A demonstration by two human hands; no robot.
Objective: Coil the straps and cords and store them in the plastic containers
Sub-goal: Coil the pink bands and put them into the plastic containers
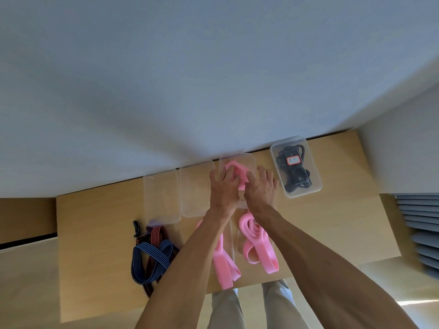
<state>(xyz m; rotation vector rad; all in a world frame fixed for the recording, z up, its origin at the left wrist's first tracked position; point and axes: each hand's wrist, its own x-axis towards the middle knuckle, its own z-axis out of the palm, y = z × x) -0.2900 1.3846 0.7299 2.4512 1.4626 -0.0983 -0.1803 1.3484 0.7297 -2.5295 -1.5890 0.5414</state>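
1. There, over the third clear container (247,160) in the row by the wall: left hand (223,188) and right hand (261,188), side by side, both reaching into it.
2. Pressed down on a coiled pink band (234,168) inside that container, left fingers curled over the coil's left part, right fingers bent against its right side; band held between the two hands.
3. Could not tell how deep the coil sat, its lower part hidden under the hands.
4. Left of that container, two more clear containers, one (197,188) just beside it and another (161,198) touching that one, both showing only the table through their walls.
5. Right of the hands, slightly apart, a fourth container (313,186) set at a tilt, holding black cords (294,176) with a small red-and-white label on top.
6. Nearer the person, on the wooden table (95,222), a loose pink band (224,269) running under the left forearm and reaching the table's near edge.
7. Beside it, under the right forearm, a second loose pink band (256,245), looped at its far end, lying partly in or on another clear container (237,241); could not tell which.
8. At the table's left, a tangle of striped straps (154,255), dark blue crossed over red-and-black, with a black clip at the far end, just below the leftmost container.
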